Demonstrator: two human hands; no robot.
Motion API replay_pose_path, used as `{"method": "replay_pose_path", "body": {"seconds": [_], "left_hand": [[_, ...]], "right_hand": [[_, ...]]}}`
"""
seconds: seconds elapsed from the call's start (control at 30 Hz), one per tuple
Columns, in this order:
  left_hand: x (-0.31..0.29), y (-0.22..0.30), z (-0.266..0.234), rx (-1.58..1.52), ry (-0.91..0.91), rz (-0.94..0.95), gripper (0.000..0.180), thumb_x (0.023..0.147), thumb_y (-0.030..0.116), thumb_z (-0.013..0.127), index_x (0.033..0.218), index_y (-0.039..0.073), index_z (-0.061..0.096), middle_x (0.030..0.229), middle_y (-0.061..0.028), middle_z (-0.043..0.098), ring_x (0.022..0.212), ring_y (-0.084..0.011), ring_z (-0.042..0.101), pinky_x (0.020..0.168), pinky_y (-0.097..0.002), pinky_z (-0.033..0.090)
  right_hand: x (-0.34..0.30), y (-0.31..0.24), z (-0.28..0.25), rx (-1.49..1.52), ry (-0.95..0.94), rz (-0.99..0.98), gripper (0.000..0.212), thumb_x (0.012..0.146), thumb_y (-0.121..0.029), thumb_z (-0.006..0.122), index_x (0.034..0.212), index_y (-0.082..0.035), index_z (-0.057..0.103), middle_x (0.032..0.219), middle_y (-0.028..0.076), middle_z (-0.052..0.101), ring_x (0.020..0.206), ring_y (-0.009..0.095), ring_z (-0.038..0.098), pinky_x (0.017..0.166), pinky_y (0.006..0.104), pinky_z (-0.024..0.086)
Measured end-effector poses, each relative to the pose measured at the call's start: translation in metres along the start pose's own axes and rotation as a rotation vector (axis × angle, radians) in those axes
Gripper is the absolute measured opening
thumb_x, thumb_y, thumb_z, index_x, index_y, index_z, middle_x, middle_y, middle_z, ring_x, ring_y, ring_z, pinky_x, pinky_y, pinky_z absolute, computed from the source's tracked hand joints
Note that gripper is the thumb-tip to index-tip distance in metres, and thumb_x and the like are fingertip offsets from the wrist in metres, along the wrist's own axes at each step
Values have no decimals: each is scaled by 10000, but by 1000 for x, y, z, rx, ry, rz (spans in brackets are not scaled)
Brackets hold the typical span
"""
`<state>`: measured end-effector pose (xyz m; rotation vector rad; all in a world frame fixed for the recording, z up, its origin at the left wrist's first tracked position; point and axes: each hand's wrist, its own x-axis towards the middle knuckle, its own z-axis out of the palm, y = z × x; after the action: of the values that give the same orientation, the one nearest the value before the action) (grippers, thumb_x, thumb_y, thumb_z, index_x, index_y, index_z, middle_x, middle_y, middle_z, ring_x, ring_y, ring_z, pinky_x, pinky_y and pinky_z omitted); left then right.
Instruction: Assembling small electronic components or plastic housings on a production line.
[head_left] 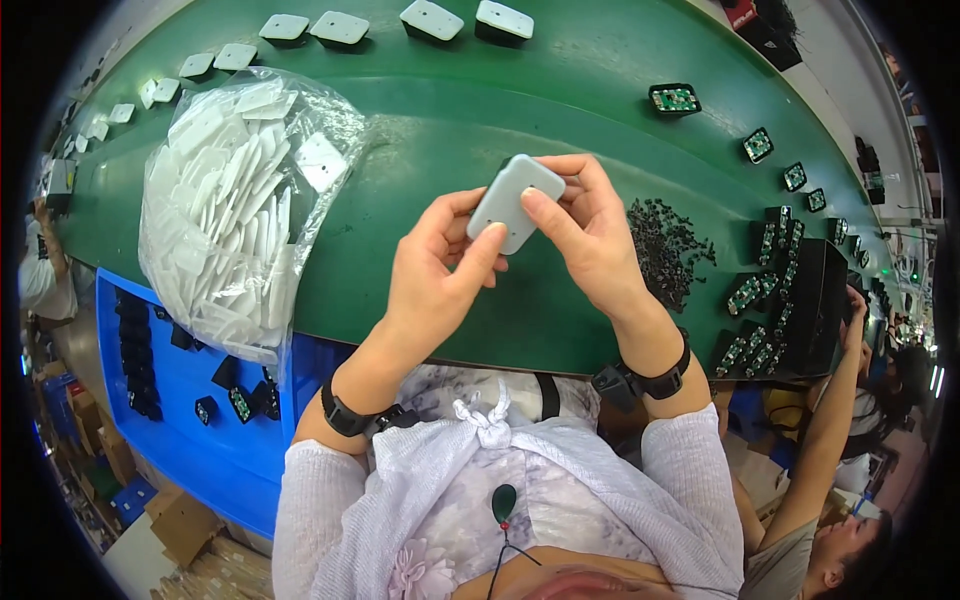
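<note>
Green table (560,110) lies under me. I see my left hand (440,265) and right hand (590,225) pinching a small grey case (512,200), thumbs pressed on top.

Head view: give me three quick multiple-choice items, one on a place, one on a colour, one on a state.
1. Where is the clear bag of white covers?
A. on the person's left
B. on the person's right
C. in the blue bin

2. What colour is the belt?
A. grey
B. green
C. red

3. How is the grey cover held?
A. lying on the belt
B. by the left hand alone
C. between both hands, with the right hand

Answers: 1 A, it lies left of the hands. 2 B, the surface is green. 3 C, fingers of both hands grip it.
</note>
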<state>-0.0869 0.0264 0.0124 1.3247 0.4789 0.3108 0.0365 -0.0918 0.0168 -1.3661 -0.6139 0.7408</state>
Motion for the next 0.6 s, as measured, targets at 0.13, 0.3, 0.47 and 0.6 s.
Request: {"method": "replay_pose_path", "body": {"seconds": [0.13, 0.3, 0.47, 0.6], "left_hand": [[-4, -7, 6, 91, 38, 136, 354, 898, 75, 615, 1210, -50, 503, 905, -112, 681, 694, -104, 632, 587, -225, 498], [-3, 1, 4, 86, 36, 147, 358, 896, 81, 615, 1208, -47, 496, 885, -118, 683, 692, -114, 638, 595, -237, 502], [-2, 1, 2, 123, 37, 175, 361, 898, 103, 623, 1206, -41, 502, 864, -132, 675, 683, -135, 640, 604, -256, 505], [12, 14, -32, 631, 92, 408, 243, 871, 161, 657, 1074, 34, 614, 878, -125, 637, 760, -264, 632, 673, -336, 500]], "right_hand": [[-1, 2, 3, -30, 24, -43, 356, 910, -164, 640, 1193, -9, 491, 1070, 101, 600, 999, 155, 566, 884, 307, 457], [2, -1, 5, -69, 38, -125, 348, 910, -157, 636, 1193, -13, 493, 1048, 88, 599, 971, 145, 568, 868, 299, 457], [7, -2, 6, -80, 27, -136, 353, 910, -174, 641, 1192, -13, 503, 1044, 76, 601, 968, 138, 566, 865, 292, 455], [22, -11, -6, -115, 80, -178, 344, 905, -143, 654, 1199, -5, 542, 1076, 68, 616, 966, 127, 573, 866, 283, 452]]}}
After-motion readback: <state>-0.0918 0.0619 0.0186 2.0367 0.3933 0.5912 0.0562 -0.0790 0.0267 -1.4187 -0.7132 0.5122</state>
